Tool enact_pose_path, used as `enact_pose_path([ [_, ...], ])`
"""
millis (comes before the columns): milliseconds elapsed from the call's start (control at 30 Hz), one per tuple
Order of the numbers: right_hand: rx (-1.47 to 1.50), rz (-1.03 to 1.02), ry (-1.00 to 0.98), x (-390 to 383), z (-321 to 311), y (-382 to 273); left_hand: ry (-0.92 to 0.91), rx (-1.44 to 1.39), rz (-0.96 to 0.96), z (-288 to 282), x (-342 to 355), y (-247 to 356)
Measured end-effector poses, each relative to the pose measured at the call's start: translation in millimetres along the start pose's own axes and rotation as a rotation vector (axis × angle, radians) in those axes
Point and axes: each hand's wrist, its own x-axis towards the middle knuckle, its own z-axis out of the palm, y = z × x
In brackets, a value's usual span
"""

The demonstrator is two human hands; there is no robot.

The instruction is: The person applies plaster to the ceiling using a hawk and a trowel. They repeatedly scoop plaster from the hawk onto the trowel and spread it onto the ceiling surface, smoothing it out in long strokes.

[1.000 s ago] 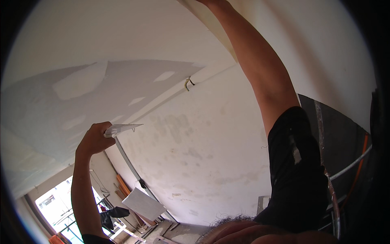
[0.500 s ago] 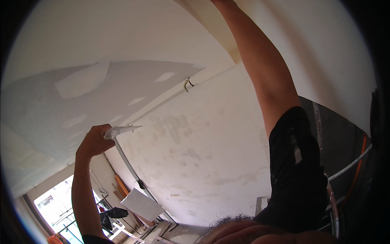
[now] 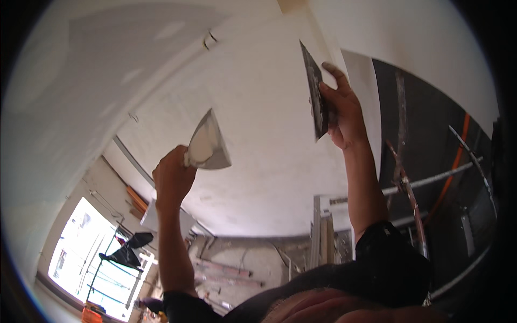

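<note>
My left hand (image 3: 175, 175) is closed round the handle of a broad putty knife (image 3: 216, 145). Its wide metal blade points up and to the right, with a pale lump of filler (image 3: 201, 147) on it. Higher and to the right, my right hand (image 3: 343, 110) grips a flat plastering trowel (image 3: 314, 94). The trowel's thin plate stands nearly edge-on, and some pale paste clings along its hand side. The index finger sticks up off the grip, while the other fingers are partly hidden behind the tool. The two tools are apart, in front of a pale, patchy wall (image 3: 258, 183).
Overhead is a grey ceiling (image 3: 107, 59) with pale filler patches; a wire loop (image 3: 209, 39) hangs near its edge. Scaffold poles (image 3: 409, 207) and a dark panel (image 3: 431, 118) stand on the right. A bright window opening (image 3: 89, 258) is at lower left, with boards (image 3: 226, 269) on the floor.
My right arm has come down from overhead, bringing the trowel into view. My left hand has moved right and the putty knife's blade has turned to show its face. The view has tilted downward.
</note>
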Motion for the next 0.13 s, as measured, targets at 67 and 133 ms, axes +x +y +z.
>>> enact_pose_path([
  [67,0.183,0.280,-0.029,-15,-50,49,-0.047,-0.077,-0.020,41,-17,15],
  [133,0.318,0.485,-0.139,-38,-81,76,-0.112,-0.072,-0.011,79,-27,22],
])
